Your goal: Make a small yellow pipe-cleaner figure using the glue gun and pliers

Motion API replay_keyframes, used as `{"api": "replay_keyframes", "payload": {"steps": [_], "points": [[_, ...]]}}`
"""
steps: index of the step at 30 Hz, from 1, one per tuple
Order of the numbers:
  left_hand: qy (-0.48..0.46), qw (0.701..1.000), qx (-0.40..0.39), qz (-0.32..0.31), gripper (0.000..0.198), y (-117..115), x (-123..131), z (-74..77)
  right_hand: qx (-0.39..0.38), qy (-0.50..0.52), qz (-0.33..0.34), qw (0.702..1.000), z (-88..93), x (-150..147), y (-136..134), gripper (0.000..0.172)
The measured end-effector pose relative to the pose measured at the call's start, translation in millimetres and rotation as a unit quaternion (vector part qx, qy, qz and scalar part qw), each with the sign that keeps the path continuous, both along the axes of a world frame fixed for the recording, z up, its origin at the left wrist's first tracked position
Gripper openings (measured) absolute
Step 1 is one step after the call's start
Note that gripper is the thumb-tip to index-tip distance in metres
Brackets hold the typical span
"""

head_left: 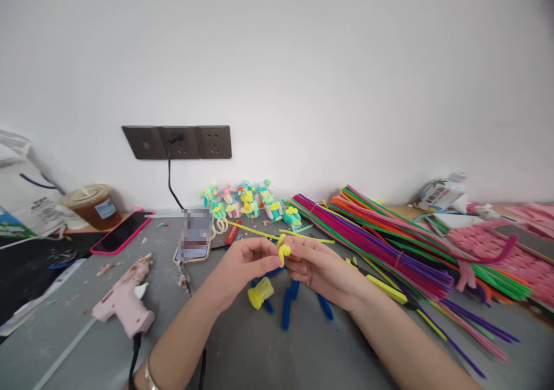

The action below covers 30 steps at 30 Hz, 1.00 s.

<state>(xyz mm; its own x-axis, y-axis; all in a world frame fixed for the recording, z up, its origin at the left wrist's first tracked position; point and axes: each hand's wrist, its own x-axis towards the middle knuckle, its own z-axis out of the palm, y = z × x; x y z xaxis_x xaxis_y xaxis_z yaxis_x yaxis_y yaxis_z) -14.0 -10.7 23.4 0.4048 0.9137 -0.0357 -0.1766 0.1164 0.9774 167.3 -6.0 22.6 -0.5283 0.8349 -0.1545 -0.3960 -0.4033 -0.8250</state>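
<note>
Between the fingertips of both hands is a curled yellow pipe cleaner (284, 252). My left hand (247, 264) pinches it from the left, thumb and forefinger pressed together. From the right, my right hand (318, 266) grips it too, with the other fingers curled underneath. Just below the hands lies a yellow pipe-cleaner piece (260, 293), bundled and flared at one end. Several blue folded pipe-cleaner pieces (286, 309) rest on the grey mat (242, 355) beneath and beside it.
Bundles of coloured pipe cleaners (372, 246) spread across the right, with yellow-handled pliers (387, 289) beside them. Small pastel figures (249, 199) stand near the wall. At left are a pink glue gun (125, 306), a charging phone (194, 237), a pink-cased phone (121, 234) and a drink cup (97, 206).
</note>
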Motion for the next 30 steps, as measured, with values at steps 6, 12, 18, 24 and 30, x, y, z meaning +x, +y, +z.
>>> {"api": "replay_keyframes", "payload": {"steps": [6,12,18,24,30], "points": [[0.013,0.999,0.029,0.013,0.029,-1,1,5.2,0.013,-0.011,-0.023,1.000,0.5,-2,-2,0.033],[0.040,0.995,0.086,0.030,0.031,1,3,4.1,0.005,-0.002,-0.018,1.000,1.7,-2,-3,0.030],[0.061,0.981,0.173,0.062,0.018,3,3,-2.4,-0.056,0.060,-0.032,0.996,0.4,-7,-7,0.035],[0.084,0.964,0.224,0.112,0.013,1,6,-5.6,-0.092,0.096,-0.053,0.990,-0.3,-15,-10,0.038],[0.125,0.932,0.284,0.188,0.009,-5,11,0.7,-0.076,0.088,-0.081,0.990,-1.7,-19,-15,0.040]]}}
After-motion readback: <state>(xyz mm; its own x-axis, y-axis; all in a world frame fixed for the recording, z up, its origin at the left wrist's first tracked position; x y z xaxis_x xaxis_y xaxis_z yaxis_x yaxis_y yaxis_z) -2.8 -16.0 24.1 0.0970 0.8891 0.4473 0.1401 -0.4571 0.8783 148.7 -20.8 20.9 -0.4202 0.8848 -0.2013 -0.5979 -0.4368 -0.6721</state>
